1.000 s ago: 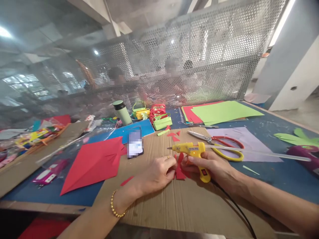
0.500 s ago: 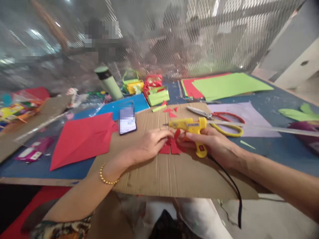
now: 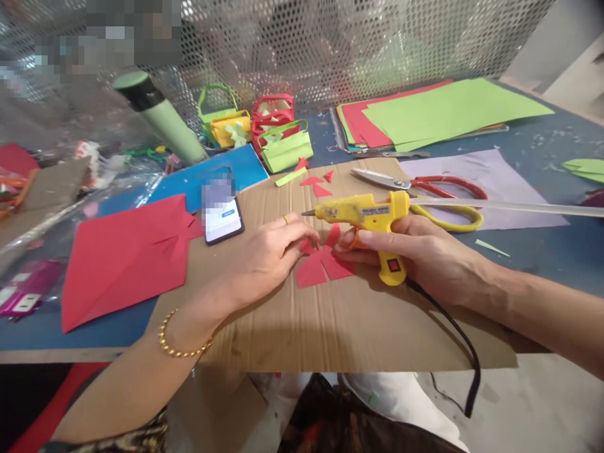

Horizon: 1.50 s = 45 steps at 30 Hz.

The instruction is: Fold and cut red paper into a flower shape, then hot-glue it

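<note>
A yellow hot glue gun (image 3: 370,211) is in my right hand (image 3: 419,251), its nozzle pointing left and a clear glue stick jutting from its back. The fingertips of that hand also reach the right side of a red paper cutout (image 3: 311,270), which has several petal-like lobes and lies on brown cardboard (image 3: 264,340). My left hand (image 3: 274,248) rests on the cardboard with its fingers bent and closed on the cutout's upper left part. The fingers partly cover the cutout. The nozzle is above it, apart from the paper.
Scissors (image 3: 453,189) with red and yellow handles lie behind the glue gun. A phone (image 3: 224,220) and red sheets (image 3: 127,258) are on the left. Farther back are small paper bags (image 3: 285,151), a green bottle (image 3: 160,116) and stacked green paper (image 3: 453,113). A black cord (image 3: 453,321) hangs over the edge.
The view has shifted, so the bottle and bags appear higher and farther left. The red cutout's lower lobes show more fully between my hands. The glue gun stays in my right hand.
</note>
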Available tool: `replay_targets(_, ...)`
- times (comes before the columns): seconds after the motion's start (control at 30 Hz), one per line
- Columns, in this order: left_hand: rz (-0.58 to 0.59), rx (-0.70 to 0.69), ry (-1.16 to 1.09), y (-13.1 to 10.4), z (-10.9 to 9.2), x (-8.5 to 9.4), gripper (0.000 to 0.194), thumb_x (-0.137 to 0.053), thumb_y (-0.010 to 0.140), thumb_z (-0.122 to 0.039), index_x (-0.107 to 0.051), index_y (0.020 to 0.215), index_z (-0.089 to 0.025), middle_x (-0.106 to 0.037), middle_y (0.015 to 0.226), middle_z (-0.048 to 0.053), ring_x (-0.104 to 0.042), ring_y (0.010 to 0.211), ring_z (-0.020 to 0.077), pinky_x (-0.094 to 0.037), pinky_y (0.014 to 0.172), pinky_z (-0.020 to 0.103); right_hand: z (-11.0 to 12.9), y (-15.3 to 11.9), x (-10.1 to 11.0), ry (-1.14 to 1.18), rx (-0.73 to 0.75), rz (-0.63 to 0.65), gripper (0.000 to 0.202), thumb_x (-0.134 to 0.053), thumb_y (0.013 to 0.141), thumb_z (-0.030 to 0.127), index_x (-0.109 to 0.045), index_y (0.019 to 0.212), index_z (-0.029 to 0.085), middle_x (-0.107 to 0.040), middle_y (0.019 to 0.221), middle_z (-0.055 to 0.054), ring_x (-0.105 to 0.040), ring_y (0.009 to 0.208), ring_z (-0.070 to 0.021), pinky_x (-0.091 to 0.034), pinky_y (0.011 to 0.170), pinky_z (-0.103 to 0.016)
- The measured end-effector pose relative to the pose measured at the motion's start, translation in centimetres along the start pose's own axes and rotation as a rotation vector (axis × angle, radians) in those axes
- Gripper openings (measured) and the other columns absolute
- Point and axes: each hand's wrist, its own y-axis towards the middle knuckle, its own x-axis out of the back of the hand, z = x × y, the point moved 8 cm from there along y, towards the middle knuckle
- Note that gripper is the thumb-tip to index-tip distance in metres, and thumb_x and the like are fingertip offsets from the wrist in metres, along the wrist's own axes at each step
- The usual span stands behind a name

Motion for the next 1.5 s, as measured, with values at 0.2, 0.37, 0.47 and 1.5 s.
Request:
replay_targets(0.2, -0.007, 0.009, 0.033, -0.3, 0.0, -0.2, 0.026, -0.053, 0.098, -0.011, -0.077, 0.105, -0.020, -0.076, 0.099, 0.005, -0.071, 0.094, 0.0188, -0.056, 0.086, 0.032, -0.2, -0.1, 0.0, 0.050, -0.024, -0.010, 0.028, -0.093, 0.073, 0.039, -0.085, 0.085, 0.016, -0.083, 0.104, -0.014, -0.079, 0.099, -0.0257, -0.064, 0.095, -0.033)
replay_targets(0.37, 0.005, 0.057, -0.065, -0.1, 0.8, -0.5, 0.034, -0.051, 0.090, -0.005, -0.077, 0.105, -0.021, -0.078, 0.105, 0.004, -0.072, 0.098, 0.0180, -0.057, 0.088, 0.031, -0.1, -0.1, 0.2, -0.033, -0.003, -0.020, 0.030, -0.091, 0.075, 0.044, -0.086, 0.089, 0.018, -0.083, 0.108, -0.012, -0.078, 0.101, -0.0261, -0.062, 0.096, -0.036)
replay_targets(0.47, 0.054, 0.090, -0.090, 0.0, 0.9, -0.4, 0.029, -0.053, 0.091, -0.009, -0.078, 0.101, -0.021, -0.079, 0.106, 0.003, -0.073, 0.099, 0.0185, -0.057, 0.090, 0.032, -0.1, 0.0, 0.6, -0.118, 0.010, -0.016, 0.038, -0.092, 0.072, 0.053, -0.086, 0.088, 0.020, -0.083, 0.104, -0.010, -0.077, 0.100, -0.0267, -0.061, 0.096, -0.038)
replay_targets(1.5, 0.085, 0.179, -0.245, 0.1, 1.9, -0.8, 0.012, -0.068, 0.094, -0.029, -0.076, 0.088, -0.021, -0.078, 0.097, 0.003, -0.070, 0.092, 0.0195, -0.053, 0.083, 0.035, -0.3, 0.2, 0.6, -0.182, 0.029, -0.001, 0.040, -0.090, 0.072, 0.057, -0.083, 0.090, 0.022, -0.080, 0.089, -0.008, -0.076, 0.097, -0.0295, -0.062, 0.085, -0.041)
